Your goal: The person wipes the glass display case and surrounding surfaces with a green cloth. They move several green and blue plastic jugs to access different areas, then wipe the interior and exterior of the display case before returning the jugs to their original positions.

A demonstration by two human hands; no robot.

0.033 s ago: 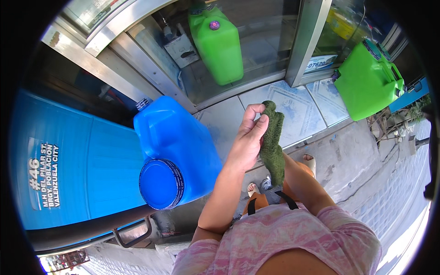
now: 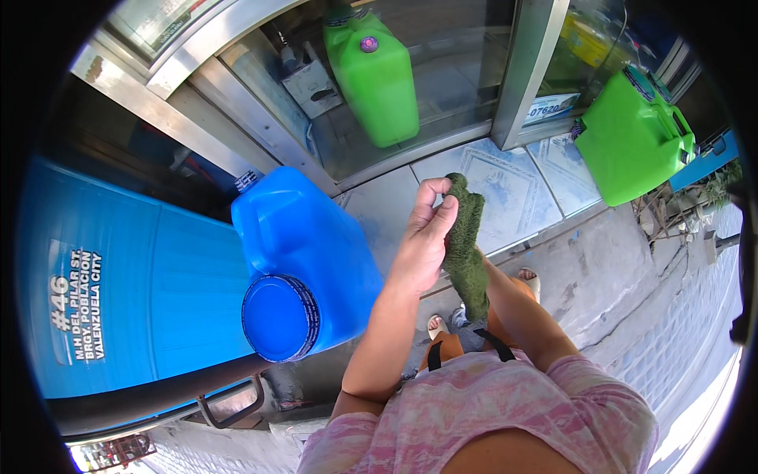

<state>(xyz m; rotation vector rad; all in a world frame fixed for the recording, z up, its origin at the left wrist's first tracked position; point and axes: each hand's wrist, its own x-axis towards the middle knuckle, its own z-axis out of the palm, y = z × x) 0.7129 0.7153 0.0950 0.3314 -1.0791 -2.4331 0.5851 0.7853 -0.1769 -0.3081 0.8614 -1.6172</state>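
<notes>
My left hand (image 2: 422, 245) pinches the upper end of a fuzzy dark green cloth (image 2: 467, 229) between thumb and fingers. Folded long and narrow, the cloth hangs in front of my body. My right forearm (image 2: 525, 316) comes up behind it, and the cloth hides my right hand and its fingers. Left of my left arm is a blue water jug (image 2: 339, 261) with a wide round blue lid (image 2: 278, 317) and a moulded handle; neither hand touches it.
A large light-blue container (image 2: 189, 292) with lettering is at the left. Behind the glass panel (image 2: 466, 71) ahead shows a green jug (image 2: 375, 87). Another green jug (image 2: 632, 142) rests on the tiled ledge (image 2: 493, 186) at right. Rubble (image 2: 663, 213) lies beyond the concrete pavement (image 2: 584, 276).
The green cloth and my left hand have shifted slightly to the left. My left hand keeps its grip, and the jugs stay in place.
</notes>
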